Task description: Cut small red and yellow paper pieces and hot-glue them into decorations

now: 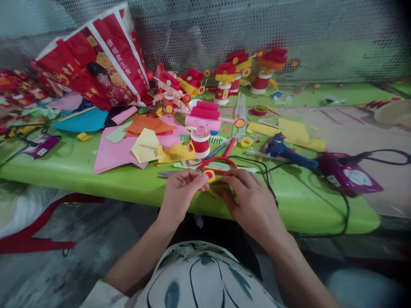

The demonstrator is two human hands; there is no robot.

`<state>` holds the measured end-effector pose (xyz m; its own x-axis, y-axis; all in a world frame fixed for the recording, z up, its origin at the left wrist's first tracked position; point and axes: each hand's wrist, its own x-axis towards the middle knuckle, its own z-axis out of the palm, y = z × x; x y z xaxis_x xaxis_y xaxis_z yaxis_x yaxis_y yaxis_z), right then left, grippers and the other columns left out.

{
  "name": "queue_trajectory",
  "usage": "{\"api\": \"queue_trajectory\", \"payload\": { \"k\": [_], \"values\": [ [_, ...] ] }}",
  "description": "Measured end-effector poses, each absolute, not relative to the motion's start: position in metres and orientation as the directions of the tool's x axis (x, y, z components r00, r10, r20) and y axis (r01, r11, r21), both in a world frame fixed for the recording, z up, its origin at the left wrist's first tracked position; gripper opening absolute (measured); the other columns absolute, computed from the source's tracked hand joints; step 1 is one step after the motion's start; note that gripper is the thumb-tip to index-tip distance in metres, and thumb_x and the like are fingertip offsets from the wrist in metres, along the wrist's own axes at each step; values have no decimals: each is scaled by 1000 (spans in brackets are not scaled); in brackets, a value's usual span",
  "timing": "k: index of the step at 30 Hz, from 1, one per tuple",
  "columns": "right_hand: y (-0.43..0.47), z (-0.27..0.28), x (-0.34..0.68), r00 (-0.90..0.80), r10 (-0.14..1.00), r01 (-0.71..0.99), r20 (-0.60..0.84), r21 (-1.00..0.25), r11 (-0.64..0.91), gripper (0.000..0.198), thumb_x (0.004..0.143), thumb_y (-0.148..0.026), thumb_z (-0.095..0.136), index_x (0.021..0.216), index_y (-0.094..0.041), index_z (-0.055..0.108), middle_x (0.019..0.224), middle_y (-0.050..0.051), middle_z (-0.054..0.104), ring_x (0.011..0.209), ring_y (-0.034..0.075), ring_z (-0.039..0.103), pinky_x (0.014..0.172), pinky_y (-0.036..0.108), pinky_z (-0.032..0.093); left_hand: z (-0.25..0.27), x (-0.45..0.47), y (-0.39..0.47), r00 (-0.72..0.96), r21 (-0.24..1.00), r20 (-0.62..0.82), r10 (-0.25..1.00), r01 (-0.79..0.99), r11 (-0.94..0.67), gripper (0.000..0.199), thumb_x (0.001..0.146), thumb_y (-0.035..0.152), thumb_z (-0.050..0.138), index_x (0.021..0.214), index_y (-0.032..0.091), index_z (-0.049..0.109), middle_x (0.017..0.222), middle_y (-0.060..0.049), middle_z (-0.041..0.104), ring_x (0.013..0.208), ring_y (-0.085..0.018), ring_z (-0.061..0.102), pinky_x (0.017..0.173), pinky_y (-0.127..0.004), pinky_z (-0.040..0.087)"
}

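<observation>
Between thumb and fingers my left hand (186, 188) pinches a small yellow paper piece with a red centre (210, 175). My right hand (248, 196) is closed at the right side of that piece, its fingertips on what looks like a thin yellow strip (221, 179). Just beyond my hands lie red-handled scissors (224, 161), blades to the left. Behind them stands a paper figure (201, 141) with a pink face, a rolled red hat and a red-and-white cup-like body, green folded strips at its sides.
A blue glue gun (289, 155) lies at right beside a purple power box (349, 173), with black cables. Coloured paper sheets (112, 149) cover the left. Several similar figures (223, 85) and a red bag (105, 60) stand behind. Yellow tape (246, 142) lies near the middle.
</observation>
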<state>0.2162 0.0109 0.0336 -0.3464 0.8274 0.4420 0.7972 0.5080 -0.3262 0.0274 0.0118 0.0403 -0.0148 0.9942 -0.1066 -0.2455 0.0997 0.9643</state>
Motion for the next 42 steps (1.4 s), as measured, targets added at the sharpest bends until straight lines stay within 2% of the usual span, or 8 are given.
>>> {"api": "queue_trajectory", "payload": {
  "k": [5,9,16,23,28,36,38,42],
  "values": [
    [25,42,206,-492,824,842,283,-86,532,21,99,-17,56,108,-14,74,131,20,69,114,37,64,91,47,51,42,19,10,-88,950,-101,991,-304,70,22,82,36,83,72,17,74,66,0,70,66,-11,64,71,-24,52],
    [40,58,198,-586,800,804,129,-29,594,19,93,-14,60,106,-17,74,122,14,74,111,34,66,90,45,48,47,12,8,-150,924,-98,984,-382,34,22,81,34,83,74,17,72,67,1,68,67,-11,64,75,-26,55],
    [57,73,194,-694,720,720,17,20,693,10,84,-18,69,92,-15,73,107,16,72,100,34,65,85,44,50,48,-5,3,-200,898,-61,978,-439,-34,19,83,34,82,79,18,72,73,2,68,70,-10,64,81,-27,58],
    [43,74,201,-751,661,661,1,-2,751,17,90,-14,59,104,-12,70,110,16,71,95,29,70,80,40,55,45,-28,-2,-318,868,-78,945,-487,-93,19,82,34,84,81,18,74,76,2,68,71,-10,65,80,-26,58],
    [40,69,200,-769,637,637,-54,14,770,15,91,-11,59,100,-13,71,109,18,71,100,31,68,91,44,55,34,-37,-6,-356,856,-118,927,-510,-87,21,79,35,87,81,18,75,77,2,70,70,-9,66,80,-24,58],
    [40,70,198,-717,693,696,-77,-39,717,8,85,-13,62,91,-16,66,103,14,67,96,31,66,86,44,54,12,-29,-18,-288,867,-175,942,-499,9,23,81,35,86,77,16,75,75,-1,73,74,-11,68,79,-22,57],
    [39,73,200,-701,713,712,-32,-86,697,8,82,-13,60,87,-18,63,102,13,67,93,29,66,81,41,54,11,-27,-19,-298,870,-173,939,-493,4,21,82,35,85,78,16,76,76,-1,74,74,-10,69,80,-22,57],
    [33,81,209,-637,768,713,68,-326,621,9,81,-16,57,88,-22,55,104,8,70,78,20,66,66,31,50,17,-23,-20,-313,858,-160,936,-514,-25,17,82,32,85,80,17,76,81,-1,74,75,-11,70,80,-24,59]
  ]
}}
